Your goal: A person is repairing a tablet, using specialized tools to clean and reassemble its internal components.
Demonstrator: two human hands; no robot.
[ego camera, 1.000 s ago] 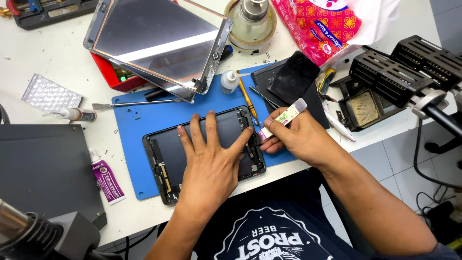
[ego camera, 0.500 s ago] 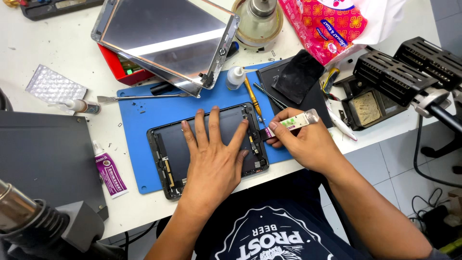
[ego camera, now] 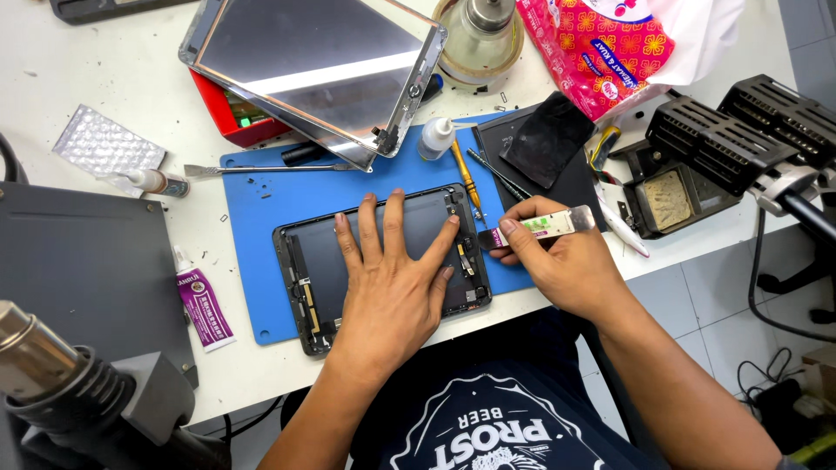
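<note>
The left hand (ego camera: 392, 287) is lying flat, fingers spread, on the opened tablet (ego camera: 313, 261), pressing down on its dark inner face and grasping nothing. The tablet is lying on a blue mat (ego camera: 261, 187) near the front edge of the white surface (ego camera: 96, 78), tilted slightly so its right end is sitting higher in the view. The right hand (ego camera: 562, 265) is pinching a small glue tube (ego camera: 540, 228) between thumb and fingers, with the tube's dark tip pointing left and sitting just beside the tablet's right edge; whether the tip is touching the frame is too fine to tell.

Behind the tablet, a detached screen panel (ego camera: 322, 65) is leaning over a red box (ego camera: 235, 126), its glass reflecting light. A small white bottle (ego camera: 435, 139) is standing on the mat near the panel's corner, with a yellow-handled screwdriver (ego camera: 466, 174) lying just beside it. A thin metal pry tool (ego camera: 261, 169) is resting along the mat's back edge. To the left of the mat, a purple and white tube (ego camera: 205, 305) is lying on the surface, and a grey heating plate (ego camera: 78, 261) is sitting beyond it. A black phone (ego camera: 549, 139) is resting on a dark pad to the right, near a pink patterned bag (ego camera: 601, 43).
</note>
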